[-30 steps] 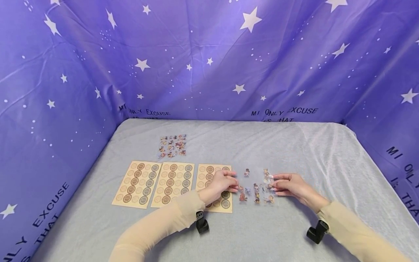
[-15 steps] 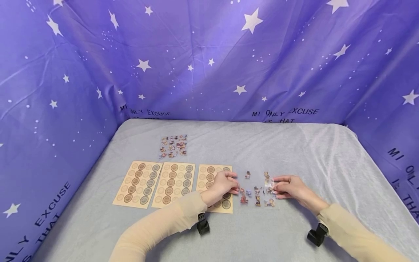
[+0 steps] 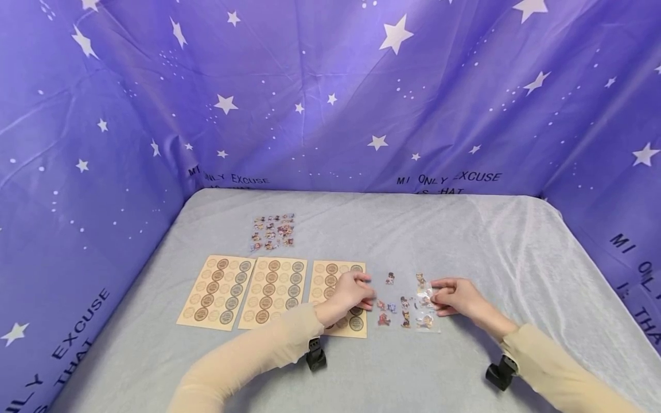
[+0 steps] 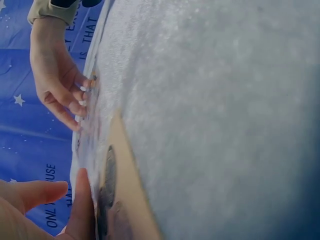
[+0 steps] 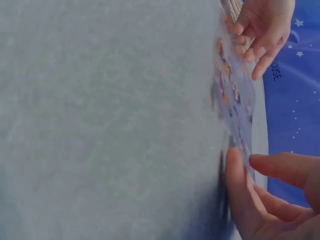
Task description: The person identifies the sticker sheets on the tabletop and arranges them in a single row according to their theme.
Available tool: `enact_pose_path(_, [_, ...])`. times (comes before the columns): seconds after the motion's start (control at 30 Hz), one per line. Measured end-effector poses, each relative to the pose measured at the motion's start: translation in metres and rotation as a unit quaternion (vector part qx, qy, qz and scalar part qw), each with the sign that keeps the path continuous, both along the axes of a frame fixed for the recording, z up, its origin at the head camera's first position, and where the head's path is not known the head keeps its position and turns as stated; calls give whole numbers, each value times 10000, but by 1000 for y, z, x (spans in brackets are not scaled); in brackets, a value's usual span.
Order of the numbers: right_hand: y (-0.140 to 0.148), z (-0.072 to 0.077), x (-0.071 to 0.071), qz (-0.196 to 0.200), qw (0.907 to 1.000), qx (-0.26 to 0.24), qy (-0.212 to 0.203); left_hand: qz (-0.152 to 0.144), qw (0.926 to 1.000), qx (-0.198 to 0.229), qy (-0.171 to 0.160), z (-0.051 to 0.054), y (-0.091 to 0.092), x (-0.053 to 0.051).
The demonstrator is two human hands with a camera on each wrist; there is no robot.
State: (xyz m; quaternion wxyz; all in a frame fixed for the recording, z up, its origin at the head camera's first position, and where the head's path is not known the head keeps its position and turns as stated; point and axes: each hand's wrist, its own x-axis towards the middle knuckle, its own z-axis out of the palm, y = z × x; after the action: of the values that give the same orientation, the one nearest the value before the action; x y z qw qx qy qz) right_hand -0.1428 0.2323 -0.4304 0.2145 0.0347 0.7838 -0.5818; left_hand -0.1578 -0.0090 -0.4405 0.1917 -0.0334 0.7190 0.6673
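Observation:
A clear sheet of small cartoon stickers [image 3: 405, 315] lies between my two hands, at the right of the paper sheets. My right hand [image 3: 462, 296] pinches its right edge between thumb and fingers. At the opposite edge my left hand [image 3: 349, 293] holds the sheet by its fingertips, though the contact is partly hidden. In the right wrist view the sticker sheet [image 5: 235, 95] slants along the cloth. Under my left hand is a tan sheet of round labels [image 3: 321, 276], partly covered.
Two more tan label sheets [image 3: 213, 289] [image 3: 272, 291] lie in a row to the left. Behind them rests another clear sticker sheet [image 3: 272, 232]. Grey cloth [image 3: 413, 378] covers the table, and purple star-printed curtains [image 3: 330, 132] stand round it.
The sticker sheet between my hands has shifted slightly toward me, and glare now shows on its right part. Both hands stay almost where they were.

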Motion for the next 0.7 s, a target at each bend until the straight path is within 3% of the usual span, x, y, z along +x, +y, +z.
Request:
enact_pose_path(0.3, [2,19,0,942,9890,906,698,-387,9972,-573,292,13,-25,-3])
enact_pose_path(0.53, [-7,23,-14,1261,9806,1029,1091,-782,9921,-728,664,22,-44,-4])
enact_pose_path(0.57, [-9,24,-16,1276,9801,1037,1113,-783,9912,-780,725,18,-47,-6])
enact_pose_path(0.7, [-19,28,-22,1357,9772,1083,1222,-694,9901,-881,848,22,-58,-8])
